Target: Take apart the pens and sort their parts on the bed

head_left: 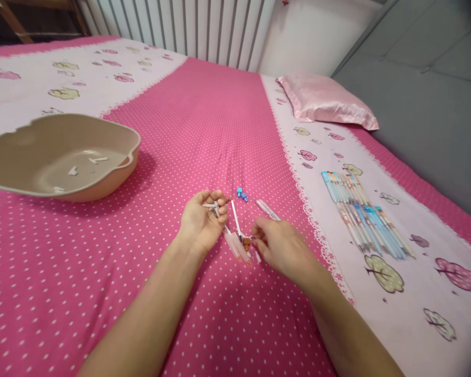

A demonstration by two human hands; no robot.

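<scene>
My left hand [204, 220] is turned palm up with the fingers curled round several small white and grey plastic pieces [213, 206]. Beside it on the pink cloth lie clear pen barrels [235, 247], a thin white stick [235, 217] and a brown cap-like piece [247, 243]. My right hand [278, 243] is low over the right side of this pile, thumb and fingertips brought together; what they pinch, if anything, is too small to make out. A clear tube [267, 209] lies just behind the right hand. Small blue pieces [242, 194] rest a little farther off.
On the left stands a beige basin [113, 180] with a few white pieces [98, 159] inside. Two rows of blue, brown and clear pens [369, 214] lie on the right. A pink pillow [325, 102] sits at the back right, near a grey headboard [424, 99]; a white radiator [180, 31] is behind.
</scene>
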